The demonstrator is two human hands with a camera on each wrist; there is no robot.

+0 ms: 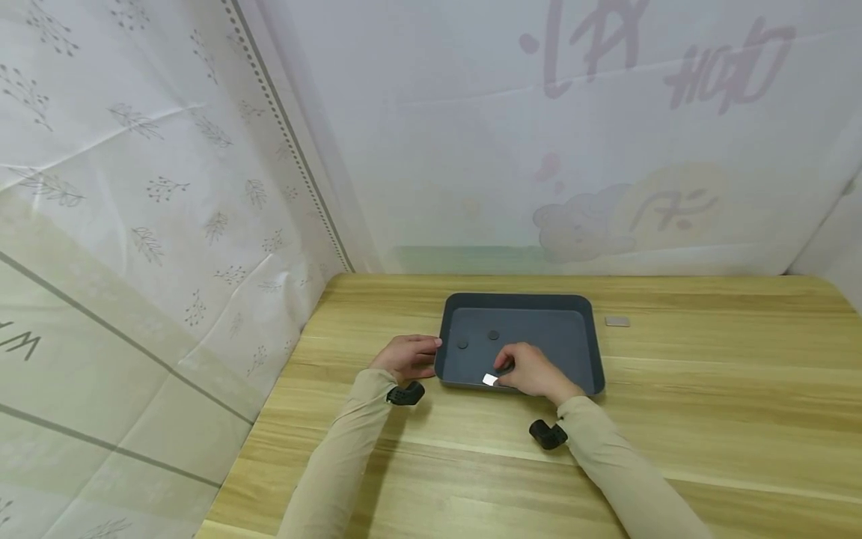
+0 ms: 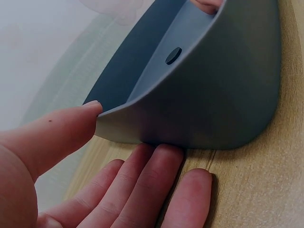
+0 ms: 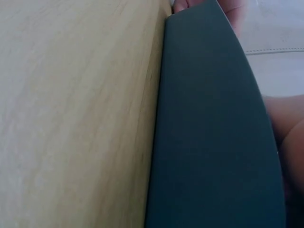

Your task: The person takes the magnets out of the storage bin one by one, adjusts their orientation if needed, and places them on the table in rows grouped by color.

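A dark grey rectangular tray (image 1: 518, 301) rests on the wooden table. My left hand (image 1: 409, 356) is at its left end, thumb tip at the rim and fingertips against the base of the outer wall in the left wrist view. Inside the tray, near its front wall, my right hand (image 1: 535, 372) pinches a small, bright white flat piece (image 1: 490, 379) at the fingertips. A dark patch shows between those fingers, and I cannot tell what it is. Two dark round discs (image 1: 462, 343) lie on the tray floor to the left. In the right wrist view the tray wall hides the fingertips.
A small grey rectangular plate (image 1: 616, 321) lies on the table (image 1: 707, 404), to the right of the tray. Behind the table's back edge hangs a pale printed curtain (image 1: 431, 150), with another patterned sheet (image 1: 155, 187) along the left side.
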